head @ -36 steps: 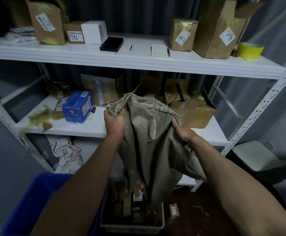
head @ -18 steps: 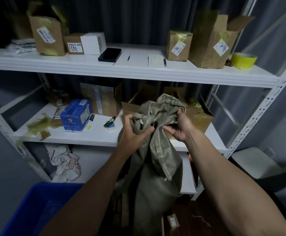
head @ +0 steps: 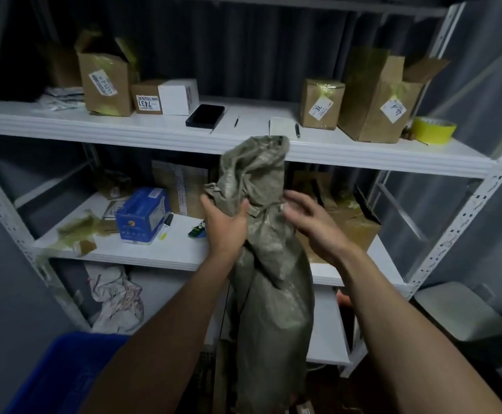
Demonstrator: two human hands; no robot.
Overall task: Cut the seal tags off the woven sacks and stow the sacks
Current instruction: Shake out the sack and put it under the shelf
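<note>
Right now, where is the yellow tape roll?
In the head view, the yellow tape roll sits at the right end of the upper white shelf, beside the tall brown cardboard box.

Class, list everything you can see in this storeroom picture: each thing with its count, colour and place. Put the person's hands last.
woven sack: one, grey-green, held up before the shelves
shelving rack: one, white, behind the sack
cardboard boxes: at least four, brown, top shelf
white box: one, white, top shelf, left of middle
flat case: one, black, top shelf, middle
tape roll: one, yellow, top shelf, right end
blue box: one, blue, middle shelf, left
crate: one, blue, bottom left corner
crumpled sheet: one, whitish, below the middle shelf
left hand: one, gripping the sack's upper part
right hand: one, open, beside the sack
</note>
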